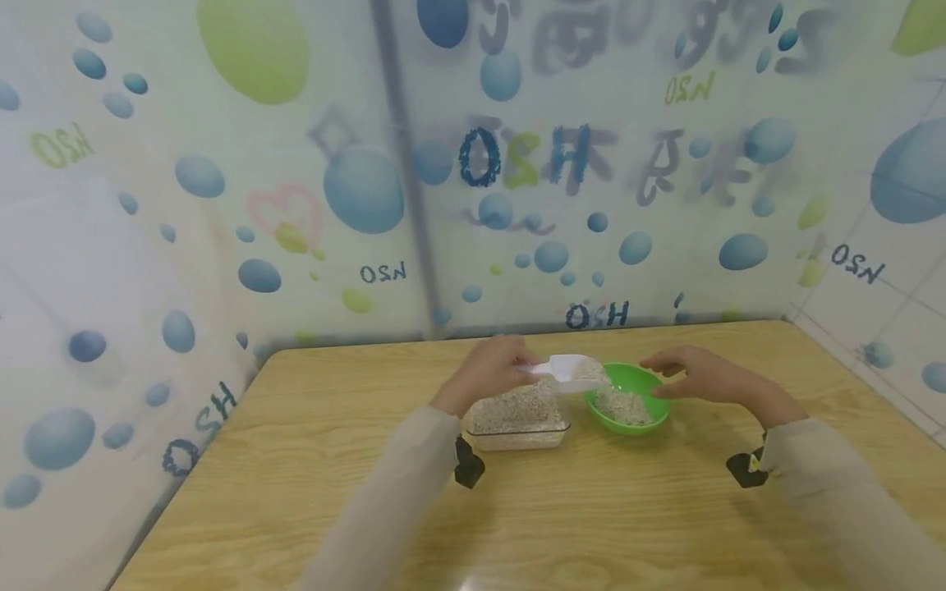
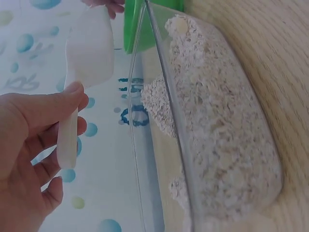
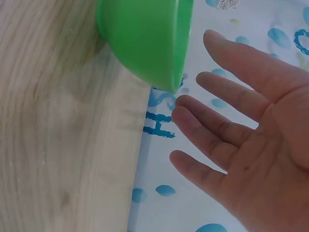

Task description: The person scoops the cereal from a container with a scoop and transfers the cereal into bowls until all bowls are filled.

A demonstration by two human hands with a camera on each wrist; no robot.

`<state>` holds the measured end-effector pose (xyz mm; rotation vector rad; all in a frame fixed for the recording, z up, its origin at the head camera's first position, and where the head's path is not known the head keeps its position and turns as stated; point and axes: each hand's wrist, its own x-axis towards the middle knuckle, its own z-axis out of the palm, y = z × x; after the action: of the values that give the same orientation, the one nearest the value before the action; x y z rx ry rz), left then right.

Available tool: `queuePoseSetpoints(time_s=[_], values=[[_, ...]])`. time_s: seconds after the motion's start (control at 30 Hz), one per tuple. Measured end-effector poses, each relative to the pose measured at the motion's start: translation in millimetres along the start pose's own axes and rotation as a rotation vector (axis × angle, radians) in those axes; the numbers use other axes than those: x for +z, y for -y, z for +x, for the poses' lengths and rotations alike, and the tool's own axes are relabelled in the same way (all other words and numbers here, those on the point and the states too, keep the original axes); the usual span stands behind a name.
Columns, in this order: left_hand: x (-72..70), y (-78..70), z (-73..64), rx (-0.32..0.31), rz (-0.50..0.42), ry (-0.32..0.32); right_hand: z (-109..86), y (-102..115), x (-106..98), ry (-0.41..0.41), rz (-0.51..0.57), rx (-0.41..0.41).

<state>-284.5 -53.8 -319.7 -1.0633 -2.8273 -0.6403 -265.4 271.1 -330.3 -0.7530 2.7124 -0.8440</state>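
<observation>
My left hand [image 1: 489,371] grips the handle of a white scoop [image 2: 91,50], thumb along its top. Oat flakes lie in the scoop's mouth, which tilts over the left rim of a green bowl [image 1: 660,415]. Inside the bowl is a heap of oat flakes [image 1: 623,405]. Below the left hand stands a clear rectangular container [image 1: 517,442] holding many more oat flakes [image 2: 219,121]. On the bowl's right side my right hand [image 3: 246,116] hovers with fingers spread and nothing in them, fingertips near the rim.
Everything stands on a light wooden table [image 1: 296,484]. Behind it hangs a pale curtain-like wall [image 1: 332,312] printed with blue and green drops, close to the table's far edge. The container and the bowl stand side by side.
</observation>
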Motion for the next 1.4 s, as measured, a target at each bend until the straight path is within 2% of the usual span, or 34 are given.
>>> queuePoseSetpoints(time_s=[0.33,0.63,0.77,1.03,1.4], values=[[9.5,-9.5,14.8,-0.034,0.044,0.055,-4.2,-7,3,0.027,0.066,-0.003],[18.2,-20.1,27.0,-0.044,0.03,0.063,-6.4,-10,3,0.048,0.087,0.018],[21.4,-22.8,30.9,-0.043,0.053,0.066,-5.6,-11,4,0.048,0.091,0.015],[25.9,-28.8,39.5,-0.027,0.163,0.071,-4.1,-13,6,0.043,0.092,0.012],[38.2,-45.4,52.7,-0.035,0.326,0.081,-4.1,-12,5,0.044,0.082,0.011]])
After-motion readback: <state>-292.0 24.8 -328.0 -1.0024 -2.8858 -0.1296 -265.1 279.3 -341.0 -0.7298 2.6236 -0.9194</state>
